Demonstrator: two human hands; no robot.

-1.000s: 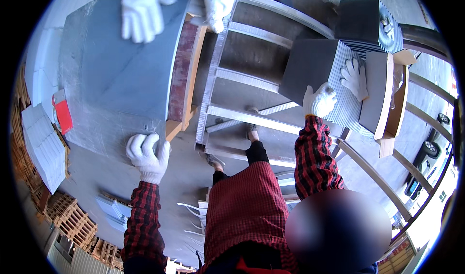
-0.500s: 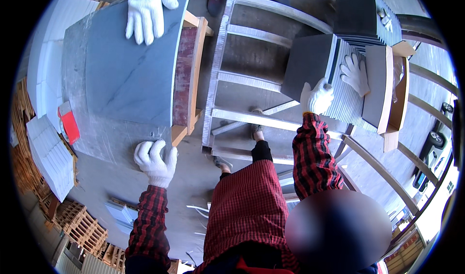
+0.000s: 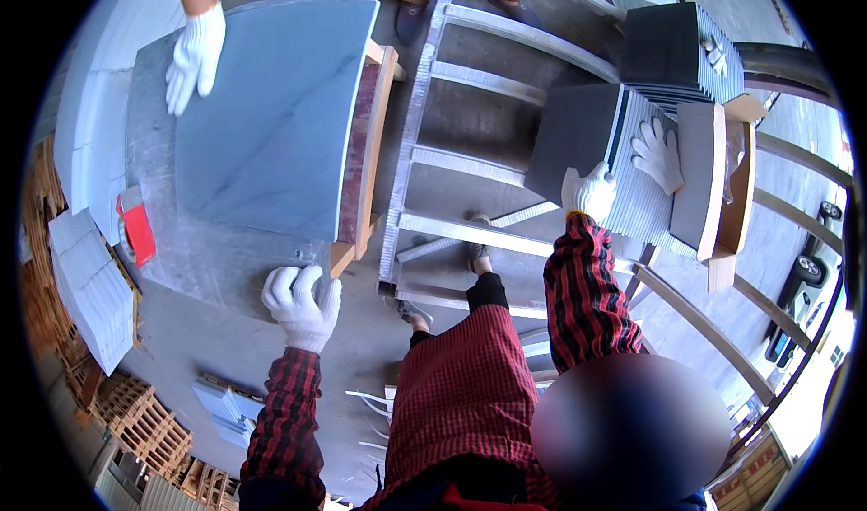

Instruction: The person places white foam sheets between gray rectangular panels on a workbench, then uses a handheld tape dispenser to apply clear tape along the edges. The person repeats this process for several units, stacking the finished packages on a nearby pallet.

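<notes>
A blue-grey stone slab (image 3: pixel 271 122) with dark veins lies on a larger grey board (image 3: pixel 226 249) at left. My left hand (image 3: pixel 303 310), in a white knit glove, has its fingers curled over the board's near edge. On the right, my right hand (image 3: pixel 590 193), also gloved, is closed at the near corner of the front dark tile (image 3: pixel 573 136) of a stack standing on edge. A co-worker's gloved hand (image 3: pixel 195 57) reaches in from the far side, with fingers pointing down over the slab's left side.
A loose white glove (image 3: pixel 657 156) lies on the tile stack, beside an open cardboard box (image 3: pixel 700 177). A metal frame (image 3: pixel 479 159) spans the middle. At left are a red-and-white item (image 3: pixel 135 231), white panels (image 3: pixel 95 281) and wooden pallets (image 3: pixel 144 416). The co-worker's shoes (image 3: pixel 411 23) show at the top.
The co-worker's hand has moved left, from the slab's far middle to its left side, fingers now together. My hands keep nearly the same places; the whole view has shifted slightly.
</notes>
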